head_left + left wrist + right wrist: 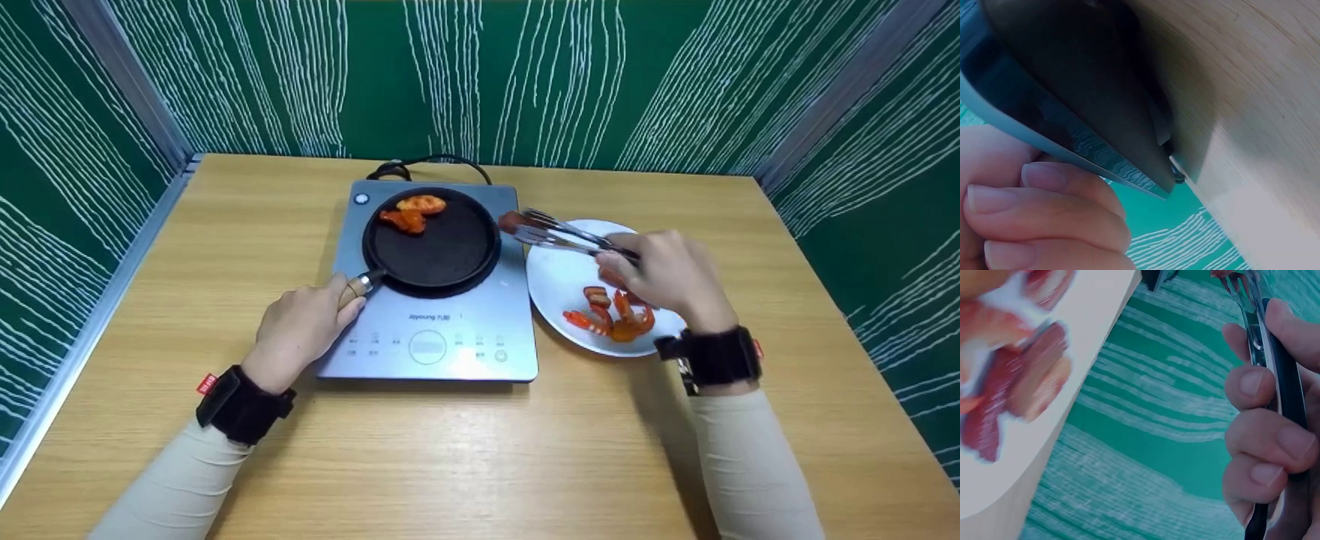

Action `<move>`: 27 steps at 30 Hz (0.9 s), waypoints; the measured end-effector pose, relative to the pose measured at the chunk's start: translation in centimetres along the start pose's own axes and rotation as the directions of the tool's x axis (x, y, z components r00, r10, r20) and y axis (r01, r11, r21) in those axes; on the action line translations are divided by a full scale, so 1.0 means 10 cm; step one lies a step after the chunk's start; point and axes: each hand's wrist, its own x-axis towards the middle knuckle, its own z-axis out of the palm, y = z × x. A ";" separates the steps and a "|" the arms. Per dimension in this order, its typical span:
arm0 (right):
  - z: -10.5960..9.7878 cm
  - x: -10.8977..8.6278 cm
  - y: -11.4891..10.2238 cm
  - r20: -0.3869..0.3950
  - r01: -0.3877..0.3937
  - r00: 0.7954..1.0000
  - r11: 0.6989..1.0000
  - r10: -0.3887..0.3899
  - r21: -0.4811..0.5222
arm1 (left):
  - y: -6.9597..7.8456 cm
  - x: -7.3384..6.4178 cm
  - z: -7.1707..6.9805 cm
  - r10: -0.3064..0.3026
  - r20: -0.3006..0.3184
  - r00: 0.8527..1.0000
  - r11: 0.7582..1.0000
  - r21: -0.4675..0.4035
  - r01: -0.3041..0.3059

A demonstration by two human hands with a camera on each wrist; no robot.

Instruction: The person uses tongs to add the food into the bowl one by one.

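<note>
My left hand [304,326] grips the wooden handle [354,291] of a black frying pan [442,251], which sits on an induction cooker [435,352]. Two orange-brown food pieces [405,220] lie at the pan's far left side. In my right hand [667,270] is a pair of metal tongs with dark handles [1286,382], squeezed between thumb and curled fingers. The tips of the tongs [544,232] pinch a reddish-brown piece of food [512,221] in the air by the pan's right rim. Below the right hand, a white plate [551,315] bears shrimp [589,322] and several meat pieces [597,295].
The cooker and plate stand side by side on a wooden table [435,465]. A black power cord [442,157] loops behind the cooker. Green panels with white streaks [480,82] close off the back and both sides.
</note>
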 end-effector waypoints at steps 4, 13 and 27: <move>-0.03 0.22 -0.23 -0.015 0.052 0.998 0.996 -0.053 -0.074 | 0.00 -0.01 -0.01 0.000 -0.002 1.000 1.000 0.006 0.000; 0.06 0.58 -0.71 -0.038 -0.016 0.999 0.987 0.010 -0.158 | 0.02 0.01 0.01 0.009 -0.004 1.000 1.000 0.001 -0.009; 0.18 0.72 -1.06 0.000 -0.098 0.995 0.979 0.099 -0.180 | 0.01 0.00 0.01 0.007 -0.008 1.000 1.000 -0.008 -0.007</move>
